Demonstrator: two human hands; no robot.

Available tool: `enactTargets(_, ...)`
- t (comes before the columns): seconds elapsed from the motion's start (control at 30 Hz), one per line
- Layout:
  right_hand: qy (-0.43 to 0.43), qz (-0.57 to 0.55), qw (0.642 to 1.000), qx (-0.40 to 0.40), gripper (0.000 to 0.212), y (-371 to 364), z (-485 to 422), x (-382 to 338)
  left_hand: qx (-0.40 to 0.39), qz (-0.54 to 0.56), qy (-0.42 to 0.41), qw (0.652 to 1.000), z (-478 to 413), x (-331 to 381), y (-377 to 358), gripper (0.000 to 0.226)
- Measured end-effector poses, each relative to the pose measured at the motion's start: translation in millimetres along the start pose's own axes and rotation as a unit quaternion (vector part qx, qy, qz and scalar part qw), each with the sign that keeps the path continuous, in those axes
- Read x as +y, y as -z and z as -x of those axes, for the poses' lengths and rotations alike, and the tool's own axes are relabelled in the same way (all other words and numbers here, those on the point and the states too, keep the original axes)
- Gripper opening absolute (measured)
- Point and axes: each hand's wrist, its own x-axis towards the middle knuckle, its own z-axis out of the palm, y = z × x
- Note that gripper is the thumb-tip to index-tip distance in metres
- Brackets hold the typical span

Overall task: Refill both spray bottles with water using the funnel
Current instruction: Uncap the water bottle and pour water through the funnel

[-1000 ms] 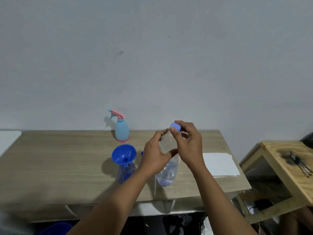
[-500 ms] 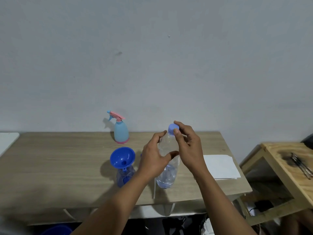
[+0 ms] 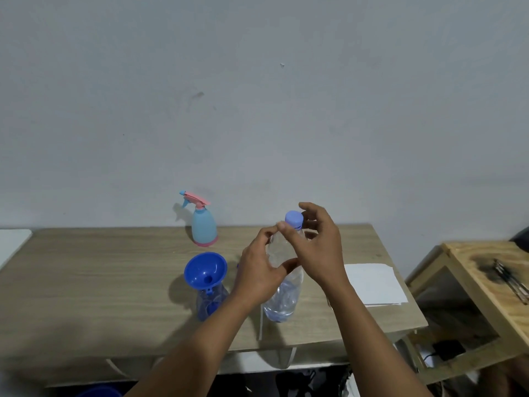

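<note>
While our left hand (image 3: 257, 270) grips water bottle (image 3: 283, 299) upright at front of wooden table (image 3: 100, 282), right hand (image 3: 320, 247) pinches its blue cap (image 3: 294, 219). We see blue funnel (image 3: 204, 270) seated in 1 clear spray bottle (image 3: 211, 303) just left; light-blue spray bottle (image 3: 203, 227) stands behind, near wall.

On the tabletop (image 3: 100, 282), left to right: funnel (image 3: 205, 270) in an open bottle (image 3: 211, 303), water bottle (image 3: 283, 293), paper sheet (image 3: 372, 282). Behind the funnel, near the wall (image 3: 257, 110), a spray bottle (image 3: 203, 227).
</note>
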Motion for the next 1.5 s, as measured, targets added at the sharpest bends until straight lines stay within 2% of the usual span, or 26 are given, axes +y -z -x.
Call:
enactTargets(0.1,0.021,0.018,0.999,0.023,0.025,-2.3,-1.6,-4.6,0.003,0.007,-0.001,1.000,1.2,0.2,0.3,0.072)
enactTargets(0.2,0.033,-0.031,0.995,0.085,0.020,0.6,-4.2,-5.8,0.006,0.006,-0.007,1.000,1.8,-2.0,1.0,0.074)
enactTargets(0.3,-0.010,-0.072,0.986,0.149,0.024,12.8,-5.4,20.1,0.007,0.013,-0.008,1.000,3.8,-4.3,0.5,0.076)
enactTargets(0.4,-0.128,0.068,0.986,0.078,0.042,16.9,12.5,94.8,0.009,0.022,-0.013,1.000,4.8,-7.4,0.3,0.076)
enactTargets(0.47,-0.194,0.153,0.969,0.017,0.042,14.4,35.7,143.9,0.011,0.027,-0.015,0.999,4.2,-8.7,0.4,0.076)
enactTargets(0.6,-0.248,0.216,0.942,-0.062,0.028,4.5,72.3,195.4,0.004,0.034,-0.017,0.999,3.0,-9.7,0.7,0.076)
enactTargets(0.67,-0.256,0.247,0.930,-0.085,0.030,-0.4,82.3,212.1,0.002,0.036,-0.017,0.999,3.5,-8.8,1.4,0.076)
enactTargets(0.77,-0.236,0.303,0.919,-0.089,0.030,-5.0,88.4,228.0,0.001,0.035,-0.016,0.999,3.4,-8.4,1.2,0.077)
enactTargets(0.9,-0.229,0.274,0.930,-0.090,0.043,-1.6,91.9,223.8,-0.001,0.032,-0.013,0.999,4.7,-8.9,2.4,0.077)
enactTargets(0.97,-0.194,0.202,0.959,-0.033,0.055,1.4,97.2,209.2,-0.002,0.030,-0.009,1.000,5.2,-8.3,3.8,0.076)
enactTargets(1.03,-0.113,0.119,0.985,0.049,0.062,3.5,99.1,178.4,-0.004,0.026,-0.010,1.000,4.5,-7.4,5.2,0.075)
enactTargets(1.07,-0.068,0.089,0.992,0.066,0.064,3.2,95.5,159.4,-0.004,0.025,-0.011,1.000,4.1,-6.8,5.3,0.075)
enactTargets(1.13,-0.013,0.062,0.997,0.034,0.076,-0.7,80.1,124.7,-0.006,0.022,-0.014,1.000,3.5,-4.8,5.0,0.074)
enactTargets(1.2,-0.002,0.045,0.999,-0.012,0.083,-9.5,62.2,103.7,-0.009,0.017,-0.016,1.000,2.9,-2.1,5.5,0.073)
enactTargets(1.33,-0.012,-0.003,1.000,0.002,0.079,-28.0,46.1,95.7,-0.016,-0.009,-0.026,1.000,0.3,6.9,11.8,0.072)
enactTargets(1.5,0.015,-0.029,0.999,0.039,0.069,-43.8,52.0,96.8,-0.044,-0.015,-0.023,0.999,-2.3,19.3,23.3,0.067)
